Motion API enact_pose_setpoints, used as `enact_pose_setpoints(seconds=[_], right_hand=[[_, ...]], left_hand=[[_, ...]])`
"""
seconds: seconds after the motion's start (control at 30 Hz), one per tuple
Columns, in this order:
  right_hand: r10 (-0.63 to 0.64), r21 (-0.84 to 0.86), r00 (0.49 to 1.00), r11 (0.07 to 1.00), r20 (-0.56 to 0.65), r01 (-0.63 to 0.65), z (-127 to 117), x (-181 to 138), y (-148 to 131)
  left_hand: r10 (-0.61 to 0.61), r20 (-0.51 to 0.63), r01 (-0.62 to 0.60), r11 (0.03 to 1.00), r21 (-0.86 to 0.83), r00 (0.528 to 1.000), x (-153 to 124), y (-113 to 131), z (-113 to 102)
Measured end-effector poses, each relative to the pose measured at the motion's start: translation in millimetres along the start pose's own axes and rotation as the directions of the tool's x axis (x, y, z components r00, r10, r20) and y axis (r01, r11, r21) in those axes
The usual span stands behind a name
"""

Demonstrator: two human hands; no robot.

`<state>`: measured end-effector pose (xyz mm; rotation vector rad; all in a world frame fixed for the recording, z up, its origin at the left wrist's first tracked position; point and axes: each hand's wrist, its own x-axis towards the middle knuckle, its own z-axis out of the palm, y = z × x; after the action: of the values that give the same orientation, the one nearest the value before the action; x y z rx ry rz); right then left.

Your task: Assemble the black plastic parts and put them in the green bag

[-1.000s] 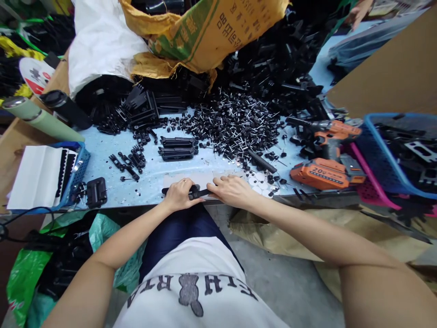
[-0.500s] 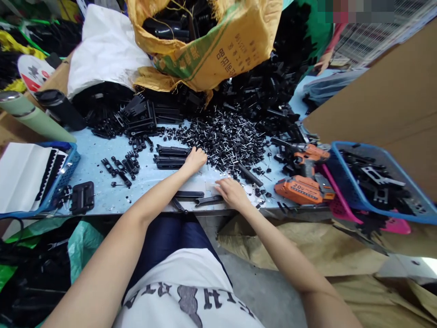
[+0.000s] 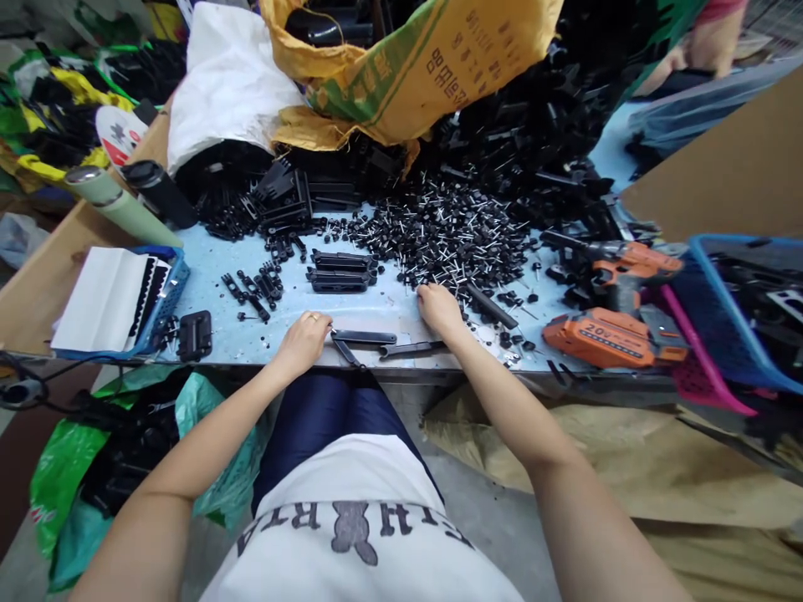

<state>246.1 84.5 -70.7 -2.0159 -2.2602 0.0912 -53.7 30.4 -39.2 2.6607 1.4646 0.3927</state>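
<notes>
My left hand [image 3: 304, 341] is closed, with its fingertips at the left end of a flat black plastic bar [image 3: 364, 337] near the table's front edge. A second black piece [image 3: 348, 354] angles down from that same end. Beside them lies a black fork-ended bar [image 3: 407, 349], its right end close below my right wrist. My right hand [image 3: 440, 309] is curled at the front edge of a heap of black-headed screws [image 3: 464, 242]; its fingertips are pinched and what they hold is hidden. Several long black assemblies [image 3: 342, 272] lie stacked between the hands, farther back.
An orange cordless drill [image 3: 611, 334] lies right, beside a blue basket [image 3: 706, 288] of black parts. Small black links [image 3: 251, 288] and a blue basket with white card [image 3: 94, 301] are left. A yellow sack [image 3: 427, 75] stands behind. Another person's hand [image 3: 712, 50] shows at upper right.
My left hand has left the stacked black assemblies and come back left to the bar's end. My right hand has moved from above the fork-ended bar forward to the screw heap. The view has shifted.
</notes>
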Motion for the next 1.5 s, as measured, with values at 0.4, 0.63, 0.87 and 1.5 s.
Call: enact_pose_setpoints(seconds=[0.4, 0.63, 0.87, 1.5], right_hand=[[-0.051, 0.719, 0.941, 0.631, -0.336, 0.291, -10, -62, -34], [-0.299, 0.392, 0.869, 0.801, -0.395, 0.453, -15, -71, -39], [-0.401, 0.323, 0.835, 0.788, -0.376, 0.524, 6, -81, -33], [-0.759, 0.418, 0.581, 0.444, -0.294, 0.793, -79, -82, -22]], left_hand=[[0.045, 0.009, -0.045, 0.999, -0.022, 0.999, 2, 4, 3], [0.052, 0.004, -0.052, 0.998, 0.042, 0.999, 0, 7, 7], [0.061, 0.04, -0.062, 0.998, 0.028, 0.997, -4, 6, 22], [0.327, -0.227, -0.394, 0.822, -0.412, 0.917, 11, 59, -33]])
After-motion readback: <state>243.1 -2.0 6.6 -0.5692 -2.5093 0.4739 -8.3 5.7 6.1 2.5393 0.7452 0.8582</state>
